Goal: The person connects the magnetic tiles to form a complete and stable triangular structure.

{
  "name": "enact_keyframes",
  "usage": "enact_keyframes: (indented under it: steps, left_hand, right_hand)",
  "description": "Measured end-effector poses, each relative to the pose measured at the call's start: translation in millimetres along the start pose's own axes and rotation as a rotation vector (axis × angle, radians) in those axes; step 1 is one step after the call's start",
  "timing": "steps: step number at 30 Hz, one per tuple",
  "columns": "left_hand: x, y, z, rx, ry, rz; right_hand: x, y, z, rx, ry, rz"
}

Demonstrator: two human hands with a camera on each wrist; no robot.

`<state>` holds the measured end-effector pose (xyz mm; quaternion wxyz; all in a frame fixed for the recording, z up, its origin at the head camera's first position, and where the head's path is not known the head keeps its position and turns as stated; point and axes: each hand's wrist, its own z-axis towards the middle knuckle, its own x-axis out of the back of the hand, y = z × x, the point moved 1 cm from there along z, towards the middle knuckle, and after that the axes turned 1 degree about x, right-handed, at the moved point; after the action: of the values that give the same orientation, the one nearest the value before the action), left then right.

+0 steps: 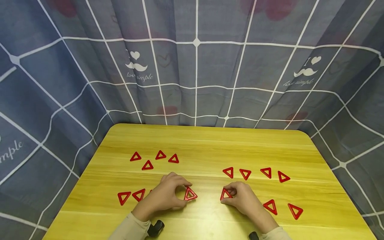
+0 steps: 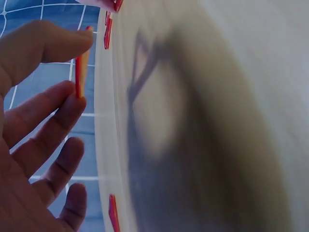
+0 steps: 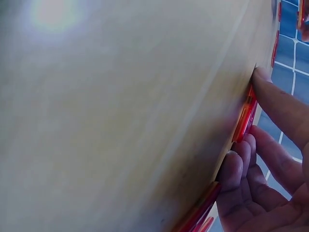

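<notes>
My left hand (image 1: 165, 196) pinches a small red triangular frame (image 1: 191, 198) between thumb and fingertips. In the left wrist view this triangle (image 2: 79, 72) is seen edge-on, held up off the table, and its shadow falls on the wood. The last two fingers are loosely bent and hold nothing. To the right, my right hand (image 1: 243, 197) grips another red triangular frame (image 1: 222, 194) by thumb and fingers. The right wrist view has that triangle (image 3: 246, 113) close over the tabletop, fingertips right at the surface. A gap separates the two held triangles.
More red triangles lie on the yellow wooden table (image 1: 207, 146): several at back left (image 1: 161, 158), several in a row at back right (image 1: 266, 169), some at front left (image 1: 124, 193), partly behind the left hand, and two at front right (image 1: 295, 207). A grey-blue checked curtain (image 1: 180, 66) surrounds the table.
</notes>
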<state>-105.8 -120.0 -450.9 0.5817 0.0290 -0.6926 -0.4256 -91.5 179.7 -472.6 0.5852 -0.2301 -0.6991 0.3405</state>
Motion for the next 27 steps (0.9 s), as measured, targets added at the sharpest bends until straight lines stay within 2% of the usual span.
enact_keyframes:
  steps: [4, 8, 17, 23, 27]
  left_hand:
    - [-5.6, 4.3, 9.2, 0.016, -0.062, -0.031]
    - [-11.7, 4.6, 17.3, 0.026, -0.099, -0.021]
    - [-20.2, 2.2, 28.1, 0.012, -0.118, 0.002]
    - [-23.6, 1.9, 30.8, 0.006, -0.123, 0.045]
    - [-23.7, 2.5, 30.5, 0.01, -0.119, 0.026]
  right_hand:
    - [-0.6, 0.2, -0.1, 0.0, -0.003, 0.008]
    - [-1.2, 0.4, 0.0, 0.0, -0.009, 0.014]
    - [-1.1, 1.0, 0.8, 0.004, -0.009, 0.009]
    - [-1.0, 0.9, 0.2, 0.001, -0.017, 0.015]
    - [-0.9, 1.4, 0.7, 0.007, -0.019, 0.016]
